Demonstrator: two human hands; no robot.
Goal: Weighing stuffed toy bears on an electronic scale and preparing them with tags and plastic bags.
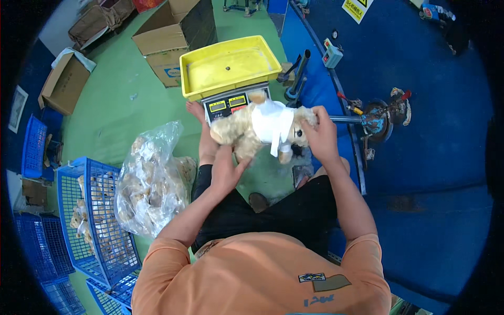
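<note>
A tan plush teddy bear [240, 127] in a white garment lies sideways in the air between my hands, its head toward the right. My right hand [321, 137] is closed round the head, near a dark eye. At the other end, my left hand [227, 170] grips the bear low by its legs; some of those fingers are hidden behind the plush. Just beyond the bear stands a digital scale [223, 105] with a yellow tray [227, 86] on top. To the right of the head, a metal tube [344, 119] sticks out of a blue machine [420, 152].
A clear plastic bag [152, 184] full of tan plush toys sits left of my legs, beside a blue crate [97, 210] holding more. Cardboard boxes [168, 44] stand on the green floor behind the scale. A small switch box [332, 56] is on the machine's edge.
</note>
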